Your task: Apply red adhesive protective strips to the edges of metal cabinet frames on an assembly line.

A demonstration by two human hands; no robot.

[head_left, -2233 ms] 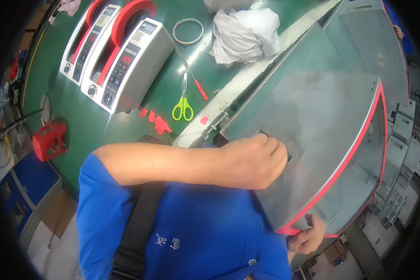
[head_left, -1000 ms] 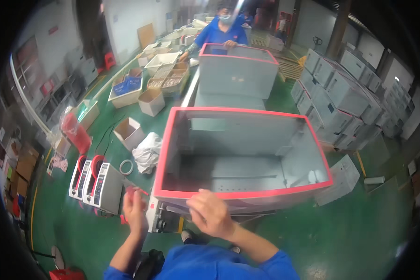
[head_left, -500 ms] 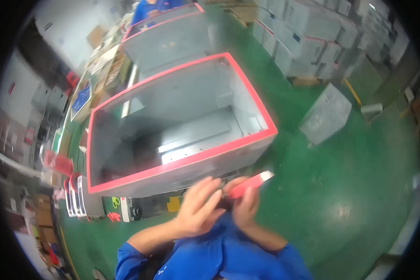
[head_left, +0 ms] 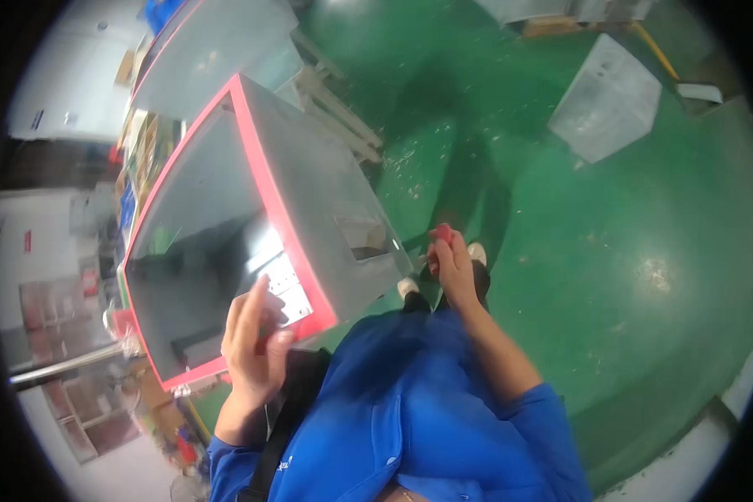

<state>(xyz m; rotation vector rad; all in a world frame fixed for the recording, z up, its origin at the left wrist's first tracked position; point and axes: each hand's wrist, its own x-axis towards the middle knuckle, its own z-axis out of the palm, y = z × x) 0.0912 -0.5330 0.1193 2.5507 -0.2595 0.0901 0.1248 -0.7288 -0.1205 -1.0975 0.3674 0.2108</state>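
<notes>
A large grey metal cabinet (head_left: 309,159) with a red rim lies at left, its open side up. My left hand (head_left: 255,356) is over its near right corner, fingers stretched out and holding nothing; whether they touch the rim I cannot tell. To the right of the cabinet, my right hand (head_left: 456,272) is closed round a small red handheld tool (head_left: 443,232). Only the tool's red end shows above the fingers; the rest is hidden.
Another red-rimmed grey cabinet (head_left: 213,54) is at the far left, above a pale wooden frame (head_left: 335,109). A grey panel-like box (head_left: 607,100) stands on the green floor (head_left: 560,276) at far right. My shoes (head_left: 407,288) are beside the cabinet.
My hands have parted: the left has moved over the cabinet rim, the right away from it with the red tool. The view has turned right, so the cabinet's side face now shows.
</notes>
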